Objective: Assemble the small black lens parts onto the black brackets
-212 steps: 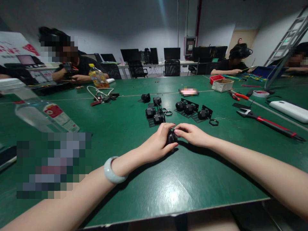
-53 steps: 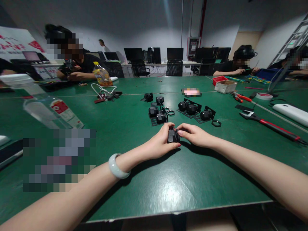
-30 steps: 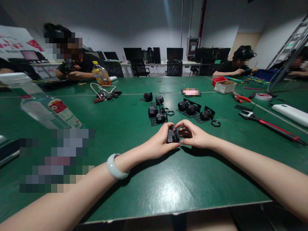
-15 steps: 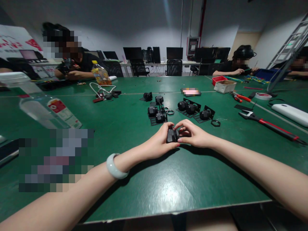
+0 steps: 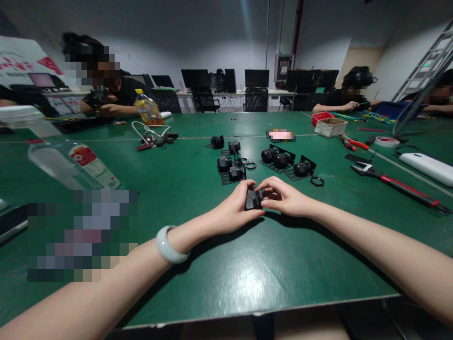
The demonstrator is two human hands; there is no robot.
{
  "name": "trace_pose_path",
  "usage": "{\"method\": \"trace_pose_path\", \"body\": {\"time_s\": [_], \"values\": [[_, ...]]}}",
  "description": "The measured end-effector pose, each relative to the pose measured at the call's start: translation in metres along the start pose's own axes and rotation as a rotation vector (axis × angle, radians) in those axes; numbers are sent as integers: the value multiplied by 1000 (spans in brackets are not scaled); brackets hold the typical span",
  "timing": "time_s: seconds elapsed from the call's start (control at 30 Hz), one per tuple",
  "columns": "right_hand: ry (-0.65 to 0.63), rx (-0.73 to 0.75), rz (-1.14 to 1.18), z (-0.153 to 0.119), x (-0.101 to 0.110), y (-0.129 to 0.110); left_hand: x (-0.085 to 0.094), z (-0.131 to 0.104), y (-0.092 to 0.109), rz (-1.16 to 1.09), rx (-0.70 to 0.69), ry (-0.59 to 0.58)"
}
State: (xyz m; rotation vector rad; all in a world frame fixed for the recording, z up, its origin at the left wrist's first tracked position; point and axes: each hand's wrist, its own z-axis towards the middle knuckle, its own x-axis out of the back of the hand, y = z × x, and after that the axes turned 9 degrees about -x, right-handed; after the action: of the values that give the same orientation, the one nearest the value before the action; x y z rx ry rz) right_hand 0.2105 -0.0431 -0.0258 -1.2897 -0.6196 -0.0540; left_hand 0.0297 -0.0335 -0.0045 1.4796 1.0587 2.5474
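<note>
Near the middle of the green table (image 5: pixel 219 264), my left hand (image 5: pixel 235 210) grips a black part (image 5: pixel 251 199) between thumb and fingers. My right hand (image 5: pixel 283 198) pinches the right side of the same part, its fingers curled. Just beyond my hands stand several black fittings on slotted plates, one group (image 5: pixel 230 165) behind my left hand and another (image 5: pixel 281 159) further right. A loose black ring nut (image 5: pixel 317 181) lies to the right of these, and two more nuts (image 5: pixel 250 164) lie between the groups.
At the right are an adjustable wrench (image 5: pixel 399 185), red-handled pliers (image 5: pixel 356 143), a tape roll (image 5: pixel 387 141) and a white device (image 5: pixel 428 166). Clear bottles (image 5: pixel 56 160) stand at the left. A white cable (image 5: pixel 152 130) lies further back. Several people sit across the table.
The fingers of my right hand have shifted slightly around the black part. My left hand keeps its hold in nearly the same place.
</note>
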Motion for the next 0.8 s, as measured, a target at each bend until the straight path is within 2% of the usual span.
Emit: {"method": "trace_pose_path", "body": {"time_s": [0.8], "values": [[67, 19, -254, 2, 1, -5, -1, 0, -2, -1, -13, 6]]}}
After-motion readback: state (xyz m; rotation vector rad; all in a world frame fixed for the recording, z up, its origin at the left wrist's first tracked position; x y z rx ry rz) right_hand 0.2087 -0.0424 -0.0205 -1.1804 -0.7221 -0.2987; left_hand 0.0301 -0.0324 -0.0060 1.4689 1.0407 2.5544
